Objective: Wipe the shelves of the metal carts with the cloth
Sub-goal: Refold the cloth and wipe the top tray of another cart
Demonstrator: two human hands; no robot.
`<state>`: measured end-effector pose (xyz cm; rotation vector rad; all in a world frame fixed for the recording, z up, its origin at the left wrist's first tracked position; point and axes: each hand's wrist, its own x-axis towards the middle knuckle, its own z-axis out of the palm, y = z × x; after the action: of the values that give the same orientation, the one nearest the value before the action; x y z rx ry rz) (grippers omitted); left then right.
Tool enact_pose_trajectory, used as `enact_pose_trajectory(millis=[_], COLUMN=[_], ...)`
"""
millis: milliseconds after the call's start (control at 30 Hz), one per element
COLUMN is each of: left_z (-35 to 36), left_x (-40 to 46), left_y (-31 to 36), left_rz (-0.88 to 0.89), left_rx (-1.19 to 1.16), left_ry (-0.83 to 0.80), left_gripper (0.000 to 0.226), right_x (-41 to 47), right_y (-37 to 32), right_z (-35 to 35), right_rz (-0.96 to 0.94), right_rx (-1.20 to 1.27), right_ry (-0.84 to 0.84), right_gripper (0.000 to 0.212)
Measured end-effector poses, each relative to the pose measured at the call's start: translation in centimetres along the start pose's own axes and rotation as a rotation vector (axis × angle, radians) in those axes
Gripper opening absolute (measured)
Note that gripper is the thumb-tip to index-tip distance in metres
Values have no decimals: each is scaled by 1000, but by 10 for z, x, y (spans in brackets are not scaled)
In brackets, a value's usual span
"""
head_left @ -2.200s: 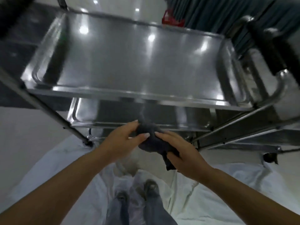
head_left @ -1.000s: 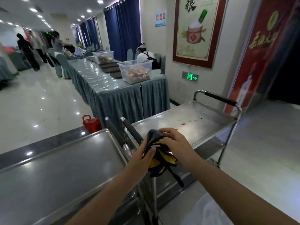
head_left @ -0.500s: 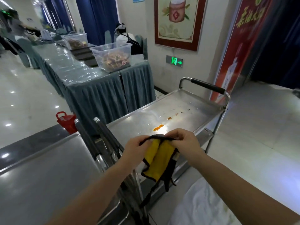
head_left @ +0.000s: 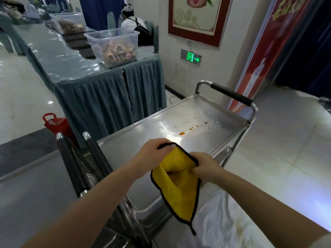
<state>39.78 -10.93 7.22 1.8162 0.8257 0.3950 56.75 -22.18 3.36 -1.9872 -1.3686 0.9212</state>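
A yellow cloth with black edging hangs spread between my hands, above the near edge of the right metal cart. My left hand pinches its upper left corner; my right hand grips its right edge. The right cart's top shelf is steel, with orange spots and crumbs near its middle. A second cart's top shelf lies at lower left, its two black handles standing between the carts.
A long table with a grey skirt holds clear plastic bins behind the carts. A red bag sits on the floor. A person in white sits by the wall. Tiled floor opens to the right.
I rose from the lower shelves of the left cart and turned to the right cart. The balled dark cloth has been unfolded, showing its yellow side.
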Motion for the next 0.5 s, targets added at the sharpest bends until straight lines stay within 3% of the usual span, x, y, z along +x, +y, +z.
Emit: enact_pose_trajectory(millis=[167, 267, 333, 433, 500], left_z=[-7, -11, -13, -13, -9], left_x=[35, 50, 56, 61, 60], left_y=[10, 17, 24, 24, 21], left_rz=[-135, -198, -230, -249, -255], left_rx=[65, 61, 0, -14, 27], left_ry=[14, 71, 145, 273, 390], left_gripper=[6, 19, 19, 23, 19], right_x=[36, 62, 81, 106, 123], right_y=[24, 41, 53, 73, 80], right_z=[-29, -45, -58, -77, -91], right_rz=[-30, -17, -32, -85, -110], right_rx=[161, 125, 22, -70, -45], right_ry=[-327, -504, -568, -609, -643], right_gripper=[33, 33, 39, 15, 27])
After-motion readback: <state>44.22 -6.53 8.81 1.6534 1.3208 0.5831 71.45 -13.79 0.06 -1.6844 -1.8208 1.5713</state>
